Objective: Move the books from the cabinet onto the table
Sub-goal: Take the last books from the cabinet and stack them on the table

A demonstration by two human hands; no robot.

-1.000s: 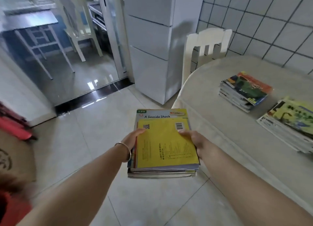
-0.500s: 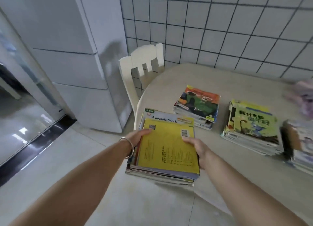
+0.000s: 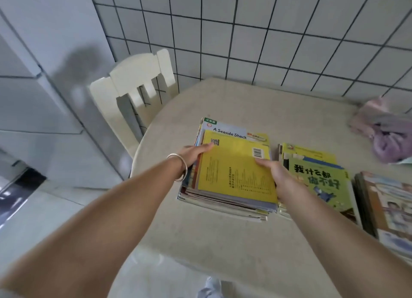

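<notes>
A stack of thin books point(image 3: 234, 170) with a yellow cover on top, and "A Seaside Shock" showing beneath it, is over the beige round table point(image 3: 234, 242), low on or just above its surface. My left hand point(image 3: 194, 155), a metal bangle on its wrist, grips the stack's left edge. My right hand point(image 3: 274, 175) grips its right edge, thumb on the yellow cover. The earlier pile with the dark green cover is hidden under or behind the stack.
A green-covered book pile point(image 3: 321, 184) lies just right of the stack, and another pile point(image 3: 388, 208) sits at the right edge. A pink-purple cloth point(image 3: 385, 128) lies at the far right. A cream chair point(image 3: 136, 85) stands at the table's left, against the tiled wall.
I have carried the stack from over the floor to over the table, to where the dark-green-covered pile lay. The view swung right, toward the tiled wall.
</notes>
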